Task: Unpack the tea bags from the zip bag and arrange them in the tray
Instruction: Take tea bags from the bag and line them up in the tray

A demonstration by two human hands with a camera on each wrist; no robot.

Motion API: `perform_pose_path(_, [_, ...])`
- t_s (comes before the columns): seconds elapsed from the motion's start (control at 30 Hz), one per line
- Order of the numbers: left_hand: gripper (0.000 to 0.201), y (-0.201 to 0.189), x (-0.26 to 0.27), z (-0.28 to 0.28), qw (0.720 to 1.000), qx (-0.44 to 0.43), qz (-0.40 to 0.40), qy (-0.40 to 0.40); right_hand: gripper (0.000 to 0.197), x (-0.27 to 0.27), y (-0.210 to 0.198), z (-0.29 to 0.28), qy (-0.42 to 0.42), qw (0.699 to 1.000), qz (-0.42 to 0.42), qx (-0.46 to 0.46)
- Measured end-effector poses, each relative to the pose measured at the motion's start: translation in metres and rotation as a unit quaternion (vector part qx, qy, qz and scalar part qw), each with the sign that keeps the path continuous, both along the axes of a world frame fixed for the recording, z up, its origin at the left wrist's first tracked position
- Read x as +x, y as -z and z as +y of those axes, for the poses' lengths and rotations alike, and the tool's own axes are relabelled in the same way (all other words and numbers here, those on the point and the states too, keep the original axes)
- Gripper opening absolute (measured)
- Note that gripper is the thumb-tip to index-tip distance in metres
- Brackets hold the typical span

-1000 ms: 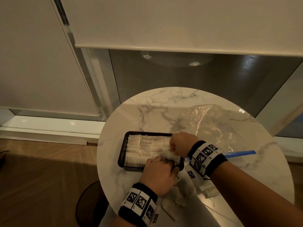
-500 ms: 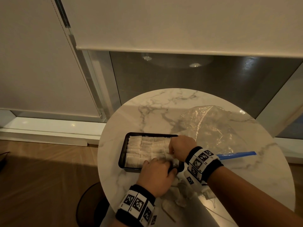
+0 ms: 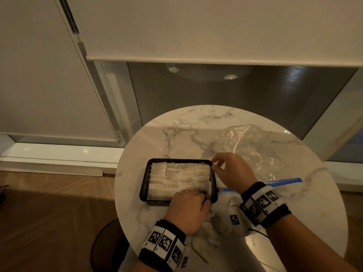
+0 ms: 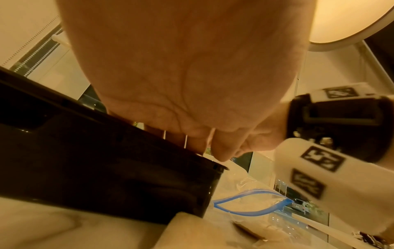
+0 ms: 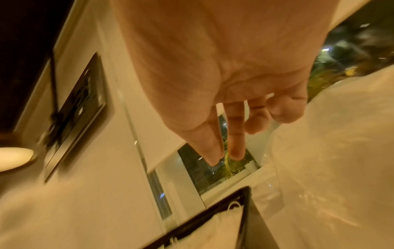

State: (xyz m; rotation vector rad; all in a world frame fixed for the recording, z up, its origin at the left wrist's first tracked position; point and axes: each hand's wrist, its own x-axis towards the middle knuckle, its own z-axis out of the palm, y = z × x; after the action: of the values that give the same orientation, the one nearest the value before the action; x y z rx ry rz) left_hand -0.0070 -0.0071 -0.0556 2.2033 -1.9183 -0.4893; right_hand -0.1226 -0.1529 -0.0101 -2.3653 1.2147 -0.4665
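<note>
The black tray (image 3: 144, 180) is sitting on the round marble worktop (image 3: 196, 122), filled with rows of tea bags (image 3: 176, 177). The left hand (image 3: 187, 210) is resting at the tray's near right corner, fingers curled onto the bags; whether they are gripping one cannot be told. The right hand (image 3: 231, 171) is hovering at the tray's far right corner, fingers loosely apart, holding nothing. The zip bag (image 3: 253, 152) is lying right of the tray, and loose tea bags (image 3: 218, 228) are lying nearer than the tray

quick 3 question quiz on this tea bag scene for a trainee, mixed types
1. True or false: the zip bag lies inside the black tray.
2. Which hand reaches into the tray's near right corner? A) left hand B) right hand
3. Fill in: loose tea bags lie on the table between the two ____.

Key: 1 false, it lies on the table beside the tray. 2 A. 3 wrists.
</note>
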Motion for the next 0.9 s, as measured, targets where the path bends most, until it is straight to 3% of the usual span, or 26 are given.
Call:
perform_pose_path(0.1, [0.043, 0.000, 0.000, -0.001, 1.000, 0.003, 0.020, 0.011, 0.008, -0.038, -0.002, 0.007, 0.057, 0.992, -0.085, 0.080])
perform_pose_path(0.2, [0.043, 0.000, -0.002, -0.004, 0.999, 0.007, 0.035, 0.013, 0.012, -0.077, 0.010, 0.014, 0.105, 0.979, -0.105, 0.137])
perform_pose_path(0.27, [0.042, -0.002, -0.004, -0.007, 0.999, 0.012, 0.043, 0.013, 0.016, -0.100, 0.023, 0.017, 0.131, 0.975, -0.085, 0.156])
perform_pose_path(0.43, [0.048, -0.003, -0.007, -0.015, 0.999, 0.039, 0.018, 0.009, 0.029, -0.126, 0.047, 0.028, 0.128, 0.970, 0.059, 0.198])
perform_pose_path(0.73, [0.054, -0.003, -0.010, -0.018, 0.995, 0.096, -0.012, 0.007, 0.039, -0.118, 0.055, 0.032, 0.122, 0.966, 0.069, 0.219])
perform_pose_path(0.83, [0.054, -0.002, -0.010, -0.020, 0.995, 0.103, -0.011, 0.004, 0.055, -0.113, 0.056, 0.032, 0.090, 0.978, 0.066, 0.174])
perform_pose_path(0.9, [0.053, -0.002, -0.010, -0.020, 0.995, 0.103, -0.010, 0.002, 0.050, -0.107, 0.057, 0.033, 0.056, 0.987, 0.069, 0.131])
